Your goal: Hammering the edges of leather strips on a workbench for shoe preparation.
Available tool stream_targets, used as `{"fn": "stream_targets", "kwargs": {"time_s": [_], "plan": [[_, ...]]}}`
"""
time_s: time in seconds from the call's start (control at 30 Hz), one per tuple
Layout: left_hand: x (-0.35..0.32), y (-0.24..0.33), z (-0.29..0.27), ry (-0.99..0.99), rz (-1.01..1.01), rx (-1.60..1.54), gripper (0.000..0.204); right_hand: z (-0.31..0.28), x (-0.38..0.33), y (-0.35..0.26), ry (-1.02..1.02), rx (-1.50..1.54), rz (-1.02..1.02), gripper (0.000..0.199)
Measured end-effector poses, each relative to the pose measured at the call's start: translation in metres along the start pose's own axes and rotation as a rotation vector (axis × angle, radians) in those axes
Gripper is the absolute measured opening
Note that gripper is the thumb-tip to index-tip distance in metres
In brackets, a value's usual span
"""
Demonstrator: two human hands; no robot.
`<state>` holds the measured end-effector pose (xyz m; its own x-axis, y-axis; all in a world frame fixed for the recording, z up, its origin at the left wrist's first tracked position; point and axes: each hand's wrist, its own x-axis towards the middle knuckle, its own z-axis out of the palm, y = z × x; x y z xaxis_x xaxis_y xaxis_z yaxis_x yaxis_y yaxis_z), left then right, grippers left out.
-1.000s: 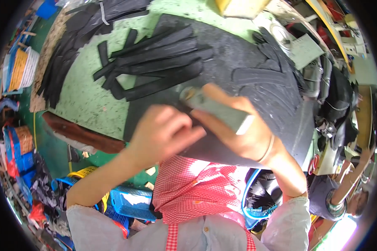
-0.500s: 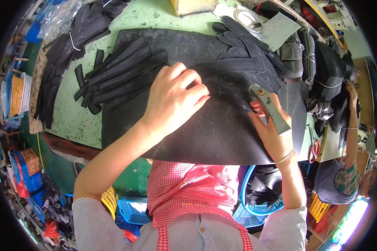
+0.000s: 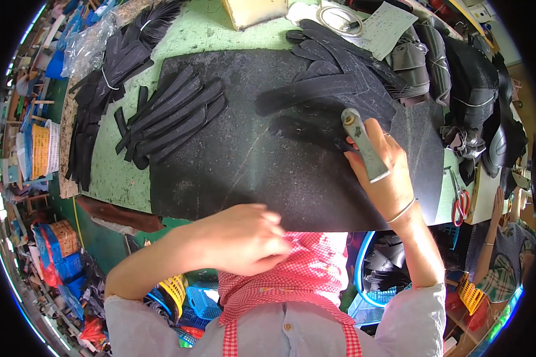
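Note:
My right hand is closed round a hammer; its grey metal head shows from above and the handle is hidden. It hangs over a short dark strip on a large black sheet. Curled and blurred, my left hand is at the sheet's near edge, in front of my red checked apron; anything in its fingers is hidden. Several long black strips lie side by side on the left of the sheet. A heap of black pieces is at the far right, with one broad strip pointing left.
The green table holds bundled black pieces at left and tied rolls at right. Red-handled scissors lie near the right edge. A yellowish block stands at the back. Another person's arm shows at far right.
My left hand has moved down and back from the middle of the sheet to its near edge. The hammer in my right hand has shifted slightly left.

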<state>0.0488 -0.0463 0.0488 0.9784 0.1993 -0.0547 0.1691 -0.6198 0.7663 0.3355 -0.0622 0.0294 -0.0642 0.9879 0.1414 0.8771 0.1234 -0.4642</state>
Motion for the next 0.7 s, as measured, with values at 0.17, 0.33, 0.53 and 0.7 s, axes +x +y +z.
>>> {"fn": "stream_targets", "kwargs": {"time_s": [0.17,0.33,0.53,0.7], "plan": [[0.062,-0.040,-0.008,0.726,-0.087,0.337,0.023,-0.006,-0.011,-0.013,-0.044,0.084,-0.006,0.032],[0.025,-0.049,0.002,0.492,-0.109,0.344,0.042,-0.041,-0.031,-0.018,-0.217,0.584,0.146,0.016],[-0.003,-0.014,-0.003,0.430,-0.261,0.288,0.060,-0.063,-0.061,-0.029,-0.608,0.430,0.002,0.022],[0.017,-0.021,0.021,0.441,-0.164,0.267,0.051,-0.043,-0.062,-0.052,-0.593,0.358,-0.100,0.016]]}}
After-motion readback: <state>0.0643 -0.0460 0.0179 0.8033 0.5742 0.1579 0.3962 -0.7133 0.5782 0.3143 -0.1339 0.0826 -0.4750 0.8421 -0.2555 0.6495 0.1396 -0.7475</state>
